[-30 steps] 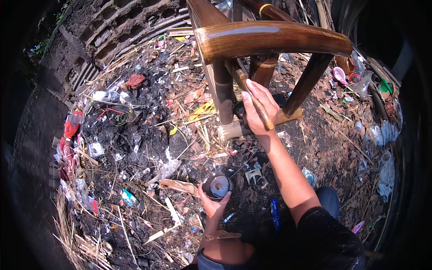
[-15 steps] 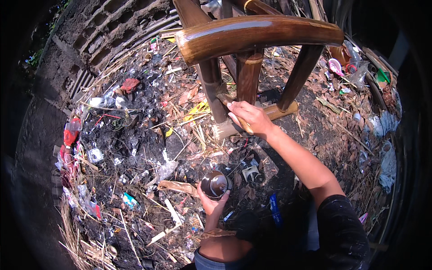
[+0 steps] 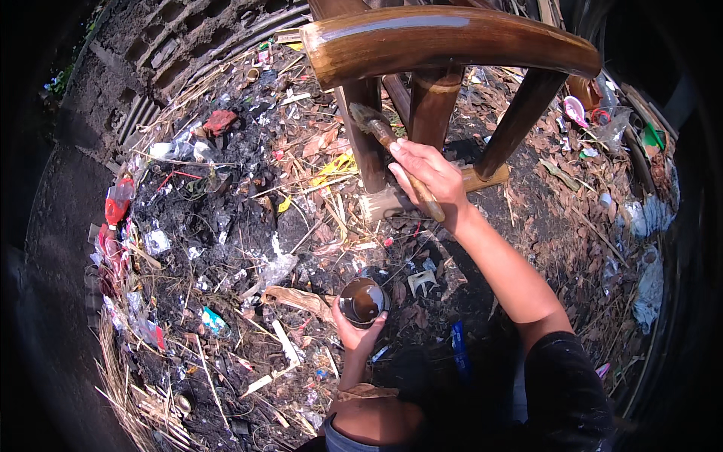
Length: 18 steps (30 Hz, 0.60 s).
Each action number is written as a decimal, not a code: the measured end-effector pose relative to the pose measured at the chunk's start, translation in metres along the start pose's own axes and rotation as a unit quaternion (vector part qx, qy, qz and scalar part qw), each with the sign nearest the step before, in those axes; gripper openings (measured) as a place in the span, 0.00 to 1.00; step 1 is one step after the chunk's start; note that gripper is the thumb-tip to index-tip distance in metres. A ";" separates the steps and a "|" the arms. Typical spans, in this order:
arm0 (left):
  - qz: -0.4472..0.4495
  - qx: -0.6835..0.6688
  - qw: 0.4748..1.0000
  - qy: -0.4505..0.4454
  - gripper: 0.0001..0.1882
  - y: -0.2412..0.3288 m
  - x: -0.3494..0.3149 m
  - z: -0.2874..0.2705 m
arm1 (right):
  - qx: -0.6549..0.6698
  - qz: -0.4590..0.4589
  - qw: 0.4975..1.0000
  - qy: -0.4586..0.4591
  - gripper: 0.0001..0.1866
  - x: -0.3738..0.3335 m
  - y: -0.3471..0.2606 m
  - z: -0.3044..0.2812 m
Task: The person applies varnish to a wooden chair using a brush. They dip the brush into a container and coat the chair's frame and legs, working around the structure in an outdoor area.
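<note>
My right hand (image 3: 433,177) is closed around the wooden handle of a paintbrush (image 3: 384,135). The wet brown bristles lie against the upper part of a dark bamboo leg (image 3: 367,154), just under the thick, glossy top rail (image 3: 452,41). Low down, my left hand (image 3: 355,340) grips a round cup (image 3: 364,301) with shiny brown liquid inside. The bamboo frame also has a middle post (image 3: 437,105), a slanting right post (image 3: 520,120) and a paler crosspiece (image 3: 486,178) near the ground.
Ash, dry leaves and litter cover the ground. Red plastic (image 3: 118,202) lies at the left, before a rough block wall (image 3: 139,60). A blue wrapper (image 3: 460,346) is near my body. Crumpled pale plastic (image 3: 648,290) lies at the right.
The brush has moved up the bamboo leg, closer to the top rail, with my right hand slightly higher. The frame sits a little farther right in view. My left hand still holds the cup.
</note>
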<state>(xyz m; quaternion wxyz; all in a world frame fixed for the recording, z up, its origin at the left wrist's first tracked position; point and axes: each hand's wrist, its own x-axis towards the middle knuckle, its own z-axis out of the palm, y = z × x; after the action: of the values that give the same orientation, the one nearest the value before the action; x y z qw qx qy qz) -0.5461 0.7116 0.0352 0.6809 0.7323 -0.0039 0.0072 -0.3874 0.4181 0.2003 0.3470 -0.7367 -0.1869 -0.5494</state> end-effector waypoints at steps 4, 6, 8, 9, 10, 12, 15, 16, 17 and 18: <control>0.008 -0.001 1.000 -0.019 0.58 0.006 0.008 0.004 | -0.118 0.050 0.873 -0.471 0.18 -0.031 0.018 -0.002; 0.037 0.058 0.998 -0.012 0.57 0.003 0.011 -0.003 | -0.060 0.030 0.957 -0.282 0.18 -0.023 0.005 0.007; -0.016 0.003 1.000 -0.003 0.58 0.008 0.015 0.003 | -0.044 0.031 0.975 -0.215 0.17 -0.037 0.003 0.009; -0.049 -0.028 0.998 -0.005 0.58 0.014 0.008 0.010 | -0.065 0.026 0.944 -0.322 0.15 -0.052 0.021 0.006; -0.052 -0.053 0.997 -0.016 0.58 0.020 0.009 0.015 | -0.103 0.071 0.881 -0.457 0.16 -0.066 0.032 0.007; -0.013 -0.042 0.999 -0.026 0.59 0.014 0.013 0.006 | -0.105 0.066 0.850 -0.513 0.17 -0.073 0.042 0.014; -0.040 -0.012 0.999 -0.012 0.61 0.015 0.009 0.007 | -0.011 0.132 0.922 -0.364 0.19 -0.092 0.045 0.012; -0.037 0.058 0.998 -0.010 0.61 0.015 0.010 0.005 | -0.048 0.151 0.884 -0.439 0.18 -0.095 0.041 0.012; -0.034 0.127 0.991 -0.011 0.61 0.010 0.005 0.001 | -0.084 0.167 0.839 -0.512 0.18 -0.097 0.037 0.012; -0.045 -0.022 0.998 -0.023 0.60 0.000 0.006 -0.002 | -0.091 0.130 0.837 -0.525 0.17 -0.083 0.036 0.022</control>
<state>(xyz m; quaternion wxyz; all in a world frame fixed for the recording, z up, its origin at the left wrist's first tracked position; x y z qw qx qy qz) -0.5401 0.7134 0.0359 0.6963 0.7166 0.0133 -0.0401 -0.3760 0.4183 0.1081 0.1966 -0.9603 -0.1929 -0.0451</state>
